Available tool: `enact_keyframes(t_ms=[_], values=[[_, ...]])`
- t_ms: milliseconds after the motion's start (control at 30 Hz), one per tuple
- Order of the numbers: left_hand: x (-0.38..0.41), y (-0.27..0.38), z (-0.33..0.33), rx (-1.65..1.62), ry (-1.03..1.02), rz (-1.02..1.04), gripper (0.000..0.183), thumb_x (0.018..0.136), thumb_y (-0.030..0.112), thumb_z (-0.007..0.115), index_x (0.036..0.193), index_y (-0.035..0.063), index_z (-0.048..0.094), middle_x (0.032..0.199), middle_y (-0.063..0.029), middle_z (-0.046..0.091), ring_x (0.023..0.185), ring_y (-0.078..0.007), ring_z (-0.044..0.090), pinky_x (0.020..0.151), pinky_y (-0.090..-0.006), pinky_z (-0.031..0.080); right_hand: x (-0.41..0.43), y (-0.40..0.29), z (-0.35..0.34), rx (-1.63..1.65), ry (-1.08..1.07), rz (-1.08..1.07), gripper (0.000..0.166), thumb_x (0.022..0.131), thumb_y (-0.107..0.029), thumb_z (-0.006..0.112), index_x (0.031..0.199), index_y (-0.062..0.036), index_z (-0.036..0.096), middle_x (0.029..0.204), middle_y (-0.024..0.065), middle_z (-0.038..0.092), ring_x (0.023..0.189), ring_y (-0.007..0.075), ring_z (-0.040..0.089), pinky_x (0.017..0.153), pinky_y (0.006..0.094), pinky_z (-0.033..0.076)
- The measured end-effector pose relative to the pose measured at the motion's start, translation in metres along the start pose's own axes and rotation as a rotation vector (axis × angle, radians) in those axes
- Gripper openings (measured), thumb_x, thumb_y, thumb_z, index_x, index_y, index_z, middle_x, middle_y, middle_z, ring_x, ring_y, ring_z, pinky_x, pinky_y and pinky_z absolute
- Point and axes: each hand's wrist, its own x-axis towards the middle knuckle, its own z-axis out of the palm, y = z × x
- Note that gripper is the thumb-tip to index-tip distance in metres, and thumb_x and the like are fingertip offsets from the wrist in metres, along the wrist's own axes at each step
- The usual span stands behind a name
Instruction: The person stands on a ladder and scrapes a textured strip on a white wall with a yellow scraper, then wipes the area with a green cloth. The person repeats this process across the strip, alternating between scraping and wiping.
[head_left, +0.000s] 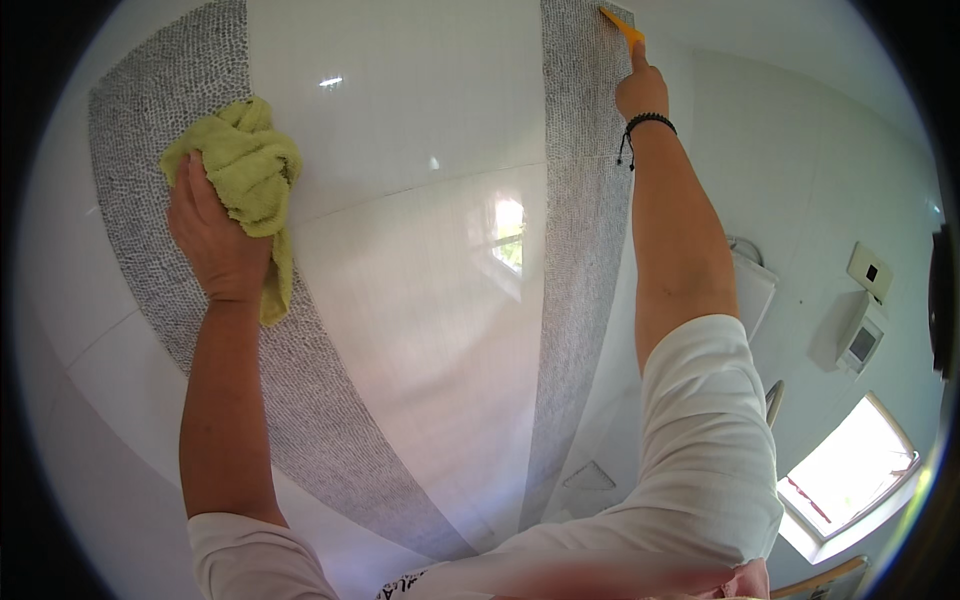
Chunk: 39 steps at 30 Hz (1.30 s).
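My left hand holds a bunched yellow-green terry cloth against a grey pebble-textured strip of the tiled wall. A loose end of the cloth hangs down beside the wrist. High on the right, my right hand grips an orange hand tool, its thumb or a finger laid along it. The slim tool slants up to the left over a second textured strip, near that strip's top edge; its exact kind is unclear. A dark braided bracelet circles the right wrist.
Glossy white tiles fill the space between the strips and reflect a window. At right are a bright window, a small wall device with a display, a switch plate and a white hanging item. A triangular corner shelf sits low down.
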Motion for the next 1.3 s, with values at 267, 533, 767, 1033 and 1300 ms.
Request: enact_keyframes(t_ms=[267,533,767,1033,1300], values=[[0.000,-0.003,0.001,-0.009,-0.013,-0.003,0.087,0.066,0.034,0.071,0.131,0.0053,0.021,0.124,-0.0180,0.035,0.109,-0.0320,0.040,0.090,-0.0448,0.032,0.001,-0.005,-0.002,-0.025,0.005,0.031,0.062,0.079,-0.004,0.040,0.137,-0.0151,0.020,0.100,0.0214,0.054,0.093,0.0317,0.055,0.079,0.0373,0.046],[0.000,-0.001,-0.001,0.008,-0.031,-0.002,0.087,0.067,0.034,0.070,0.132,0.0057,0.019,0.124,-0.0177,0.035,0.109,-0.0314,0.040,0.090,-0.0452,0.032,0.003,-0.009,-0.006,-0.011,-0.012,0.067,0.061,0.081,-0.004,0.037,0.137,-0.0164,0.018,0.103,0.0209,0.053,0.095,0.0310,0.055,0.081,0.0371,0.046],[-0.001,-0.002,-0.003,-0.005,-0.011,0.009,0.088,0.067,0.035,0.070,0.132,0.0064,0.019,0.123,-0.0177,0.035,0.110,-0.0321,0.039,0.090,-0.0463,0.031,0.002,-0.017,-0.010,-0.014,-0.012,0.094,0.060,0.082,-0.004,0.036,0.137,-0.0183,0.019,0.104,0.0203,0.053,0.096,0.0309,0.055,0.082,0.0376,0.046],[0.001,-0.002,-0.001,-0.003,0.007,0.024,0.088,0.067,0.036,0.070,0.132,0.0066,0.019,0.122,-0.0175,0.035,0.109,-0.0318,0.040,0.087,-0.0462,0.032,0.004,-0.025,-0.013,0.001,-0.045,0.095,0.058,0.082,-0.006,0.041,0.136,-0.0128,0.021,0.106,0.0207,0.050,0.096,0.0316,0.055,0.082,0.0373,0.046],[0.001,0.001,-0.003,-0.007,-0.006,0.008,0.088,0.067,0.036,0.070,0.132,0.0071,0.019,0.122,-0.0177,0.036,0.108,-0.0321,0.041,0.087,-0.0468,0.032,-0.009,-0.022,-0.012,0.000,-0.057,0.013,0.060,0.081,-0.004,0.040,0.137,-0.0142,0.019,0.107,0.0189,0.050,0.098,0.0308,0.053,0.083,0.0365,0.045]])
